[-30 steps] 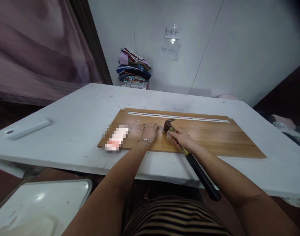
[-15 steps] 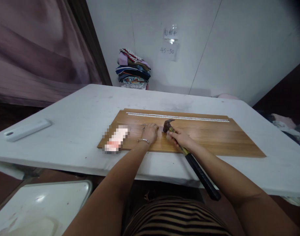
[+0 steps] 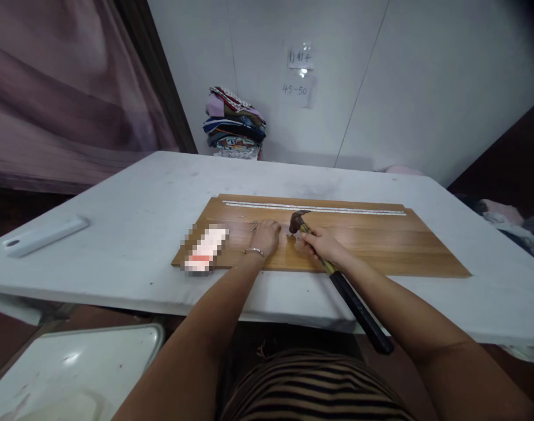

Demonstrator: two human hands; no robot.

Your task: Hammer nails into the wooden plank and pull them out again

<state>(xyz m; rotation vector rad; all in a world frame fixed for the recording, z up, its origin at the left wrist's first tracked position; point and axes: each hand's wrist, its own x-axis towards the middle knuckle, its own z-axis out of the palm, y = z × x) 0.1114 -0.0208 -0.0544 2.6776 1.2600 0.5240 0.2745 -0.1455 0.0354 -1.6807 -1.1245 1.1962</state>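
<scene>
My right hand point(image 3: 322, 244) is wrapped round the upper handle of a claw hammer point(image 3: 354, 304). The hammer's dark head is just above a wooden board point(image 3: 381, 245), and its black grip slants back towards me. My left hand point(image 3: 267, 235), with a bangle at the wrist, rests on the board left of the hammer head. Its fingers are curled together, and what they hold, if anything, is hidden. A few thin nails point(image 3: 253, 225) lie on the board beside the left hand. Small dark marks or bits show on the wood below the hammer head.
Two long white strips with markings point(image 3: 315, 208) run along the board's far edge. A blurred-out flat object point(image 3: 205, 250) lies on its left end. On the white table point(image 3: 131, 199) are a white long-handled item point(image 3: 45, 235) and folded clothes point(image 3: 235, 124). A white stool point(image 3: 96, 351) stands below left.
The view has shifted slightly. Both hands and the hammer keep nearly the same places over the board, with the hammer still in my right hand.
</scene>
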